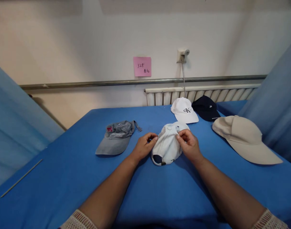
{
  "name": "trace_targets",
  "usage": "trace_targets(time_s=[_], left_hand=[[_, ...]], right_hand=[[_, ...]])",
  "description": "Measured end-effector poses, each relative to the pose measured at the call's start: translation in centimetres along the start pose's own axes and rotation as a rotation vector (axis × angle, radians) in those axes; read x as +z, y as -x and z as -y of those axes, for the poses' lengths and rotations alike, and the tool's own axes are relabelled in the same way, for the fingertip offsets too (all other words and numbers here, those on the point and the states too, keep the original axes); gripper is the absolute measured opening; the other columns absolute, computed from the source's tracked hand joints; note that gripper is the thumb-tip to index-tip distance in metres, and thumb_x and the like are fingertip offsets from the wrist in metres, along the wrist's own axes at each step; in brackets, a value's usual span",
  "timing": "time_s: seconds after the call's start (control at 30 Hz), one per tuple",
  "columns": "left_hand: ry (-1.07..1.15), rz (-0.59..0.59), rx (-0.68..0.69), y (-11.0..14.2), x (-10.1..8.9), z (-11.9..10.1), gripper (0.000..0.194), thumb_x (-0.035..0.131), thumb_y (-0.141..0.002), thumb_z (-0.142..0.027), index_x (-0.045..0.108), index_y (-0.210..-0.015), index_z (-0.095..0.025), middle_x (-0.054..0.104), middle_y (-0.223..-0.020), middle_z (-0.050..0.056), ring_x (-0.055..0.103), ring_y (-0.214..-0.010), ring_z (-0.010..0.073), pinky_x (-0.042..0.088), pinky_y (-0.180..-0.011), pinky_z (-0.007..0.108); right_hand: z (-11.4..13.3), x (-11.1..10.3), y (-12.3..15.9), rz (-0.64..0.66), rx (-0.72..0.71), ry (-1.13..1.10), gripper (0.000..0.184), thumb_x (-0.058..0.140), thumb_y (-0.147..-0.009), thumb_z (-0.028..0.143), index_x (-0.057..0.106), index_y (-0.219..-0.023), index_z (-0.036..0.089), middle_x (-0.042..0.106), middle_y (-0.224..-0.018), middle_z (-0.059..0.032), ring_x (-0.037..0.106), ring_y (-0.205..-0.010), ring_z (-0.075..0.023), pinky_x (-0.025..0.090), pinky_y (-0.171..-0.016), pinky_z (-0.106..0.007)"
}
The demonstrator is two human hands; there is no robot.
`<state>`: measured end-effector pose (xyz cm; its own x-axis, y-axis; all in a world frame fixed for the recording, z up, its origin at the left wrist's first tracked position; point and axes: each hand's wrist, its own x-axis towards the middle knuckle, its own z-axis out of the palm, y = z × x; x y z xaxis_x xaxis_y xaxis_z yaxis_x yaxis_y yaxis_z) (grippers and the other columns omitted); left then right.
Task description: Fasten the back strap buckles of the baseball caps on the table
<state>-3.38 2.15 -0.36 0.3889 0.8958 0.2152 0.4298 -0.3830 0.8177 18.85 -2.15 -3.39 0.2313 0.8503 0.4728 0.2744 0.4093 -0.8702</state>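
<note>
A pale white baseball cap (168, 143) sits on the blue cloth in front of me, its brim pointing away and its strap opening facing me. My left hand (145, 144) pinches the cap's left side between thumb and fingers. On the right side, my right hand (188, 143) pinches the fabric of the same cap. Left of my hands lies a grey cap (117, 140) with a red patch, its crown partly slumped and its strap sticking out.
A white cap (183, 109) with black letters, a dark navy cap (206, 108) and a large beige cap (245, 136) lie to the right. A thin stick (21, 178) rests at the left edge. Blue curtains (19, 121) hang on both sides; a radiator (169, 97) stands behind.
</note>
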Motion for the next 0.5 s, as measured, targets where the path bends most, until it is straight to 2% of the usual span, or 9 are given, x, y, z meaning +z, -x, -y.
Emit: trace_targets(time_s=[0.07, 0.17, 0.3, 0.4, 0.5], left_hand=[[0.081, 0.037, -0.007, 0.1, 0.3, -0.3, 0.036, 0.055, -0.084, -0.044, 0.067, -0.103, -0.016, 0.071, -0.098, 0.006, 0.064, -0.088, 0.0200, 0.050, -0.079, 0.030], [0.154, 0.017, -0.030, 0.3, 0.7, -0.5, 0.040, 0.061, -0.081, -0.045, 0.067, -0.106, -0.014, 0.070, -0.097, 0.008, 0.063, -0.087, 0.0203, 0.050, -0.077, 0.030], [0.109, 0.029, -0.035, 0.4, 1.2, -0.6, 0.045, 0.068, -0.075, -0.039, 0.066, -0.112, -0.014, 0.070, -0.099, 0.009, 0.062, -0.085, 0.0202, 0.049, -0.077, 0.031], [0.139, 0.091, 0.003, 0.4, 2.0, -0.5, 0.039, 0.069, -0.073, -0.032, 0.066, -0.108, -0.015, 0.069, -0.102, 0.008, 0.061, -0.091, 0.0207, 0.047, -0.083, 0.031], [0.269, 0.146, -0.035, 0.3, 2.9, 0.0, 0.029, 0.068, -0.074, -0.030, 0.066, -0.097, -0.013, 0.067, -0.089, 0.006, 0.060, -0.080, 0.0169, 0.047, -0.074, 0.028]], right_hand=[[0.3, -0.1, 0.1, 0.025, -0.026, 0.030, 0.013, 0.060, -0.083, 0.032, 0.055, -0.079, 0.021, 0.050, -0.060, 0.0051, 0.044, -0.051, -0.0106, 0.033, -0.048, -0.023], [0.8, -0.1, 0.1, 0.076, -0.026, 0.027, 0.013, 0.061, -0.082, 0.031, 0.054, -0.077, 0.021, 0.049, -0.060, 0.0049, 0.044, -0.051, -0.0104, 0.032, -0.048, -0.023], [0.8, 0.7, 0.3, 0.185, 0.048, -0.132, 0.017, 0.062, -0.082, 0.034, 0.052, -0.077, 0.022, 0.049, -0.063, 0.0043, 0.044, -0.054, -0.0108, 0.033, -0.049, -0.023], [0.5, 1.9, 0.6, 0.251, 0.126, -0.303, 0.023, 0.063, -0.081, 0.040, 0.049, -0.075, 0.023, 0.048, -0.063, 0.0044, 0.044, -0.056, -0.0115, 0.037, -0.052, -0.024], [0.3, 2.7, 0.6, 0.302, 0.173, -0.415, 0.030, 0.066, -0.078, 0.046, 0.047, -0.074, 0.023, 0.050, -0.067, 0.0037, 0.046, -0.060, -0.0125, 0.040, -0.057, -0.025]])
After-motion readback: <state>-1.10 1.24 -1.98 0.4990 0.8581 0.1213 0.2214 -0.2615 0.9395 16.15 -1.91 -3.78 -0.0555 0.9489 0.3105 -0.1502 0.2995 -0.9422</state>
